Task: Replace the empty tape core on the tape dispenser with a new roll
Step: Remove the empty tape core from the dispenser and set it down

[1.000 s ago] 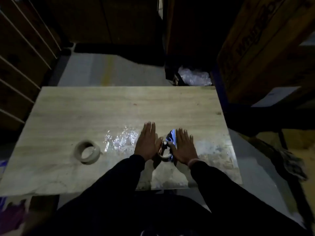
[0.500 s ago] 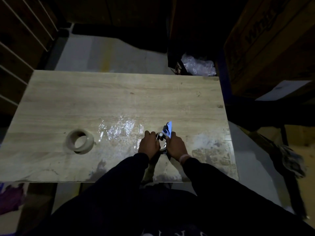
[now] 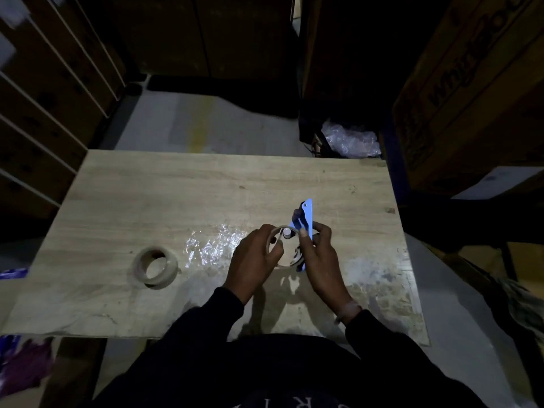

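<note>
Near the counter's front edge, right of its middle, both hands work above the wood. The right hand has its fingers clamped on the blue tape dispenser, which is raised and tilted. The left hand pinches the thin empty core at the dispenser's hub. A new tape roll lies flat toward the front left, well apart, beside a crinkled clear film.

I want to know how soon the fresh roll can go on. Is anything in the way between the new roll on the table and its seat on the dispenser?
Yes. The empty core still sits on the tape dispenser, pinched by the left hand while the right hand holds the dispenser. The new roll lies apart to the left; only a crinkled clear film lies between.
</note>
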{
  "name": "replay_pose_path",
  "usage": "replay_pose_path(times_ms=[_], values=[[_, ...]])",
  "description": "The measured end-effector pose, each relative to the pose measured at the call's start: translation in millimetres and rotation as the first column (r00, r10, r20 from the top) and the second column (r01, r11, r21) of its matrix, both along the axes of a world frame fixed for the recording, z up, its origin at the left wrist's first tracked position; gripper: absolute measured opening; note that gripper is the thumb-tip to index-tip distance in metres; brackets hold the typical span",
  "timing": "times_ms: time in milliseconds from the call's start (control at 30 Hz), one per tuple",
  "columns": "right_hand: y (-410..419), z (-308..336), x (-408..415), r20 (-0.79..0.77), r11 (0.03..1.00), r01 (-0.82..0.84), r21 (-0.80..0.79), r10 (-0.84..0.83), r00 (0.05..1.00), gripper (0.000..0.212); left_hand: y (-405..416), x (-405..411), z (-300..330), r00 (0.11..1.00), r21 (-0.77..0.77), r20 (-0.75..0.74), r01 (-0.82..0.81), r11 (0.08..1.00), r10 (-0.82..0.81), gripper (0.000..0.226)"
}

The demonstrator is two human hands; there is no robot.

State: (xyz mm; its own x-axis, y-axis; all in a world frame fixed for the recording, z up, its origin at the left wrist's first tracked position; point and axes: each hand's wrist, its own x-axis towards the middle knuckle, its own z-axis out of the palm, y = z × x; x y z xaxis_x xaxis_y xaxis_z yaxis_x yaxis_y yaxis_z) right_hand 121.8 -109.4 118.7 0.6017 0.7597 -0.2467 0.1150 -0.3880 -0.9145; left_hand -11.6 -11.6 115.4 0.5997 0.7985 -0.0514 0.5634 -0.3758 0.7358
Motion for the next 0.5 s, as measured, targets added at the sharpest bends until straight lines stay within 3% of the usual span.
replay_pose_path(times_ms=[133,267,367,500], values=[[4.2,28.2,-17.3,-0.001,0.991,0.063,0.119,-0.064,0.998,0.043,-1.1,-17.8,39.7,0.991,-0.019,0.123,-0.047,0.999,0.049,0.016],[13.9,40.9,-35.8,0.001,0.974,0.096,0.204,-0.098,0.995,0.067,0.3,-26.6,69.8,0.935,-0.405,0.296,-0.063,0.912,0.196,0.021],[21.9,46.7,-42.9,0.052,0.975,0.087,0.205,-0.099,0.994,0.085,5.8,-33.1,80.4,0.912,-0.468,0.347,-0.031,0.883,0.216,0.025],[26.5,58.4,-49.5,0.088,0.968,0.043,0.246,-0.067,0.994,0.059,26.3,-44.5,84.9,0.92,-0.412,0.343,-0.034,0.91,0.19,0.024]])
